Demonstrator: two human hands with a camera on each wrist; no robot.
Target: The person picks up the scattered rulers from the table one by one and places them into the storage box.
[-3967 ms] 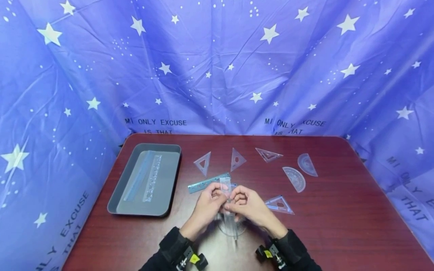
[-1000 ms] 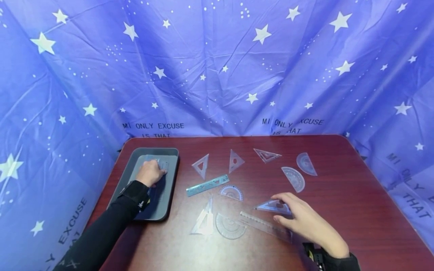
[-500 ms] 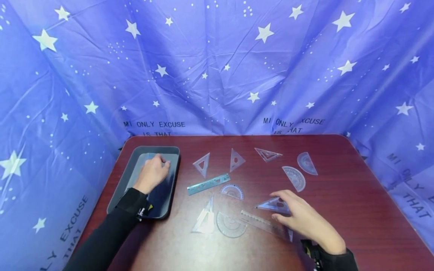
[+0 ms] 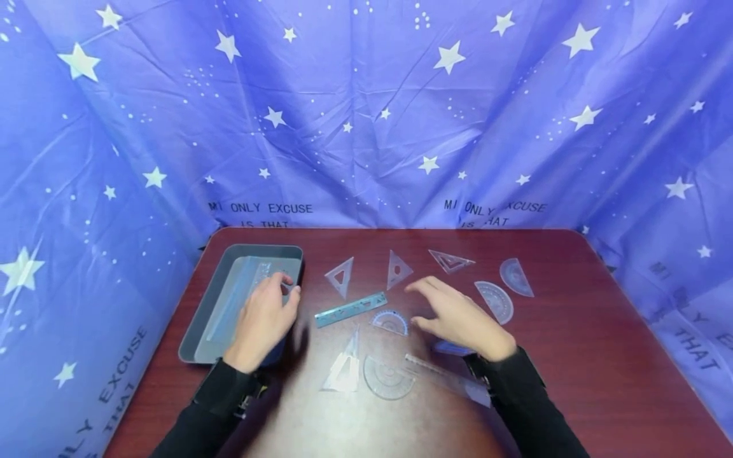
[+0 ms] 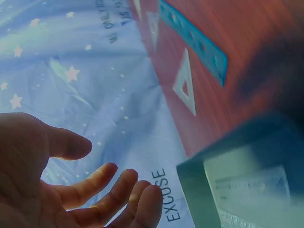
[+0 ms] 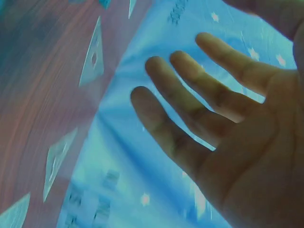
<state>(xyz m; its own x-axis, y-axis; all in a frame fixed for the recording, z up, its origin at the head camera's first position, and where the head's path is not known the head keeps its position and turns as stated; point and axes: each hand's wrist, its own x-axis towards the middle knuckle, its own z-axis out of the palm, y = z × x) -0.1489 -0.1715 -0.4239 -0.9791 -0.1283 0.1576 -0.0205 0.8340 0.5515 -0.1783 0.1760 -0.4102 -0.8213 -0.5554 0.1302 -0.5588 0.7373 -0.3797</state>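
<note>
My left hand [image 4: 263,321] hovers over the right side of the grey tray [image 4: 207,305], fingers loosely bent and holding nothing. Inside the tray lie a blue ruler [image 4: 229,305] and, partly hidden by the hand, a speckled clear ruler [image 4: 261,273]. A clear ruler [image 5: 254,185] also shows there in the left wrist view. Over the table's middle, my right hand [image 4: 458,315] is spread and holds nothing. Its fingertips are nearest a small blue-marked protractor [image 4: 390,323] and a clear set square [image 4: 397,270]. Just left of them is a teal ruler [image 4: 351,310]. The right forearm partly covers a blue-edged set square [image 4: 452,348].
Toward the front lie a clear set square [image 4: 343,372] under glare, a round clear protractor [image 4: 389,378] and a long clear ruler [image 4: 446,378]. Farther back are two more set squares, one [image 4: 340,278] beside the tray. Two half-circle protractors, one [image 4: 495,302] nearer, lie right.
The clear ruler both hands held earlier has left them. My left hand has since reached into the tray and drawn back toward its right rim. My right hand has moved left and farther back.
</note>
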